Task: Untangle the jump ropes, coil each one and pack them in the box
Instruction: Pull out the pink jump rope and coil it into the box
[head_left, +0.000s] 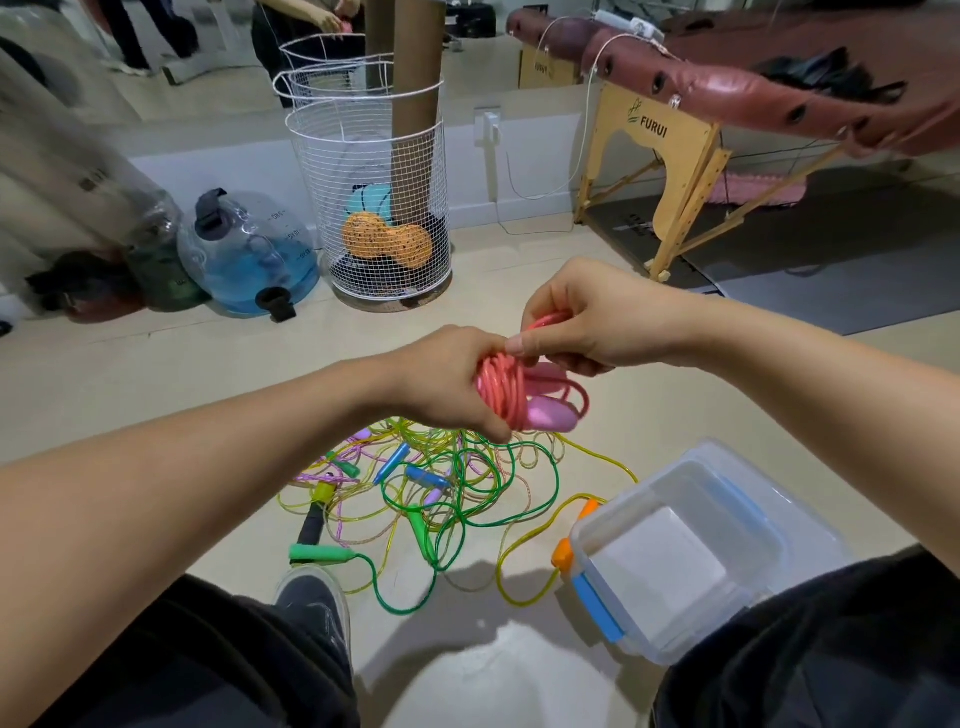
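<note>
A pink jump rope (501, 387) is wound into a tight coil around its pink handles (550, 410), held above the floor. My left hand (447, 376) grips the coil from the left. My right hand (576, 325) pinches a strand of it at the top. Below on the floor lies a tangle of ropes (441, 483): green, yellow and pink-speckled cords with green, blue, purple and black handles. An orange handle (563, 553) lies against the clear plastic box (613, 577) with blue latches, which stands open and empty at the lower right.
A white wire basket (317, 171) with balls and a cardboard tube stands behind the tangle. A blue water jug (249, 260) and bags sit at the left. A folding massage table (675, 171) stands at the right. My shoe (311, 597) and knees frame the bottom.
</note>
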